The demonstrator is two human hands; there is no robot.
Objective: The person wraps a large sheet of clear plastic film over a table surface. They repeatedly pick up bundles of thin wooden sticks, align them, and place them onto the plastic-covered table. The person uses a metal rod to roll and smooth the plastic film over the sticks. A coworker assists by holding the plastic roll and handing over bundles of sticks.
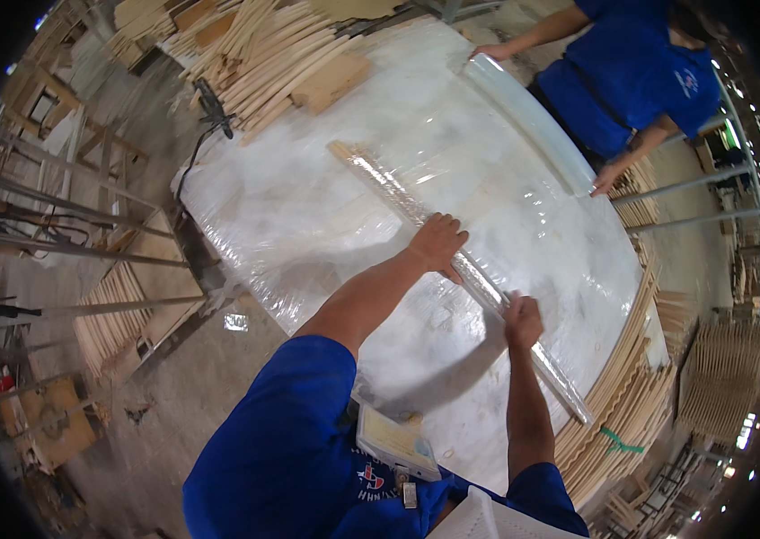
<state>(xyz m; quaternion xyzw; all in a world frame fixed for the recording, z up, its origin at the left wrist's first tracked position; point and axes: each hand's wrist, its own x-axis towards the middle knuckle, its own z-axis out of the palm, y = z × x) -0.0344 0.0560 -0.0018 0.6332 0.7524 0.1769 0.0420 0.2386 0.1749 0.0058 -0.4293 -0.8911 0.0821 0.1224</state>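
Note:
Across the white table (308,242) lies a long, narrow bundle of wooden strips (389,187) wrapped in shiny transparent film; bare wood shows at its far left end. My left hand (438,241) is closed around the middle of the bundle. Closer to me, my right hand (524,322) grips it, fingers curled. A sheet of transparent film (506,180) stretches over the table from the bundle toward a large film roll (528,126) at the far right edge. A co-worker in a blue shirt (640,81) has a hand at each end of that roll.
Loose wooden strips (263,54) are piled at the table's far left, beside a black tool with a cord (212,108). More strips (614,404) lie stacked along the right edge, with a green tie (621,442). Metal racks (83,216) stand to the left.

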